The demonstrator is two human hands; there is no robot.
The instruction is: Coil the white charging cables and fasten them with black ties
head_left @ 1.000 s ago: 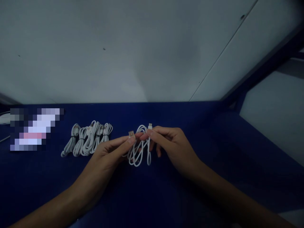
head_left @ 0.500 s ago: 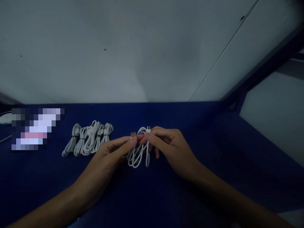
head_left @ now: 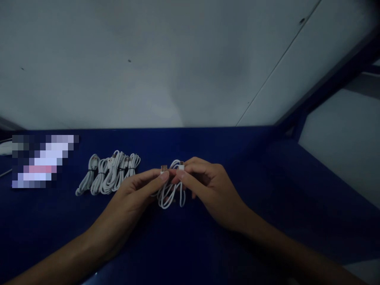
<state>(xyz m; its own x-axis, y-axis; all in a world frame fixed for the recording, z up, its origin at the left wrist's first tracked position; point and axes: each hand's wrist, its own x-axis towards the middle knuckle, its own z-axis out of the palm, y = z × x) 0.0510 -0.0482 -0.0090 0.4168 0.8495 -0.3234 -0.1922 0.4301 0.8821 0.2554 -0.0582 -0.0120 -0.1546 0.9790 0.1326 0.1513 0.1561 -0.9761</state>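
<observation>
A white USB cable (head_left: pixel 166 198) hangs in loose loops between my two hands, over the blue table. My left hand (head_left: pixel 139 190) pinches it just below its wide USB plug (head_left: pixel 164 169), which points away from me. Between thumb and fingers, my right hand (head_left: pixel 212 186) grips the smaller plug (head_left: pixel 181 166) at the cable's other end. The two plugs are side by side, a short gap apart. Some fingers of both hands are hidden behind the loops. Left of my hands lie several coiled white cables (head_left: pixel 111 174), bound with dark ties.
The blue table (head_left: pixel 190 249) meets a pale grey wall panel (head_left: pixel 148 71) at the back. A bright pixelated object (head_left: pixel 47 162) lies on the far left, with a white object (head_left: pixel 5 147) beside it. A blue frame (head_left: pixel 297 122) rises at the right.
My right hand has shifted slightly left, bringing the smaller plug a little nearer the wide plug. Both hands keep hold of the cable. The whole view has drifted slightly.
</observation>
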